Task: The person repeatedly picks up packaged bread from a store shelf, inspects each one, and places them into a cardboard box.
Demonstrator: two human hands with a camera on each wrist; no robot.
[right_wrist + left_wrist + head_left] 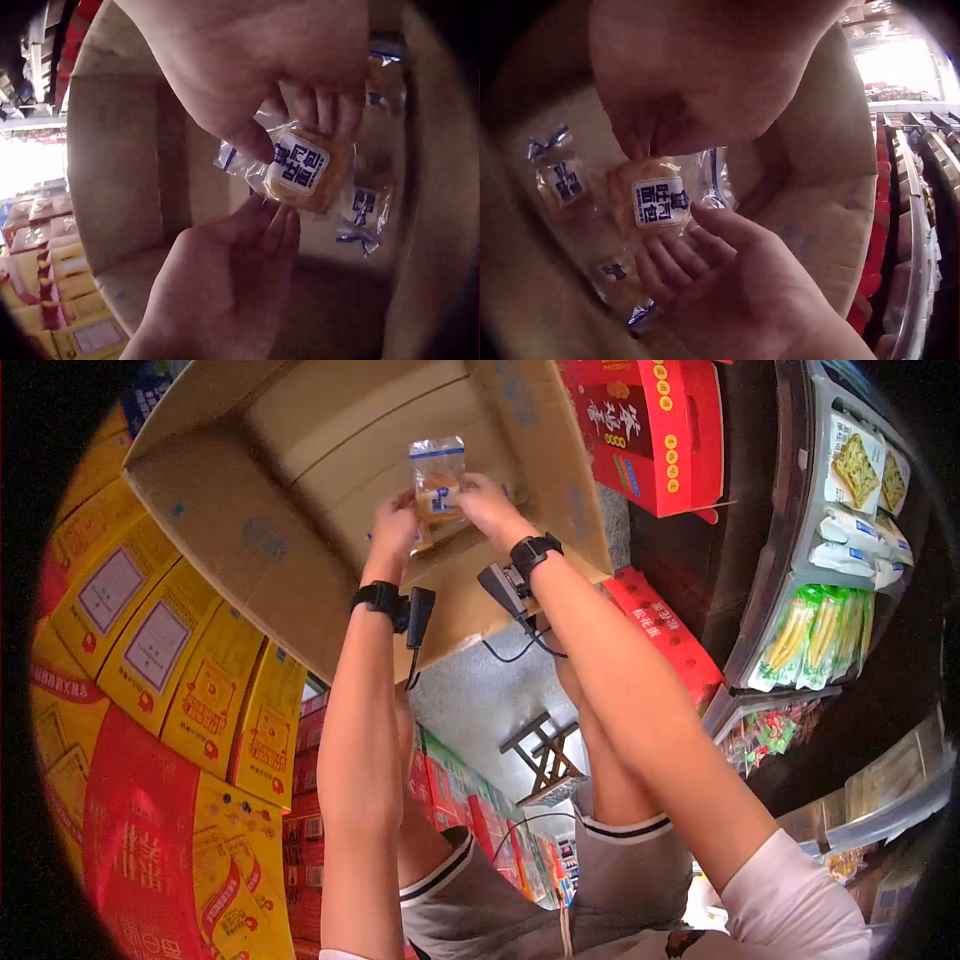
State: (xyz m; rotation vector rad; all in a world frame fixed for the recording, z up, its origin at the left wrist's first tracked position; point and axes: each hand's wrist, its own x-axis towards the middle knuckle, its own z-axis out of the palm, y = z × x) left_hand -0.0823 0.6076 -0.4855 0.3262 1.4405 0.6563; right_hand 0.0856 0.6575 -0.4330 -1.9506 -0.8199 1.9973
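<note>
Fingers (326, 110), partly curled, pinch one bread packet (304, 171).

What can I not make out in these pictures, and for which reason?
Right wrist view: upper edge of the held packet, behind the right hand.
Right wrist view: left side of the upper-right packet, behind the same hand.
Head view: upper part of the cardboard box, cut off by the picture's top edge.
Head view: fine print on the yellow boxes, too small to read.
</note>
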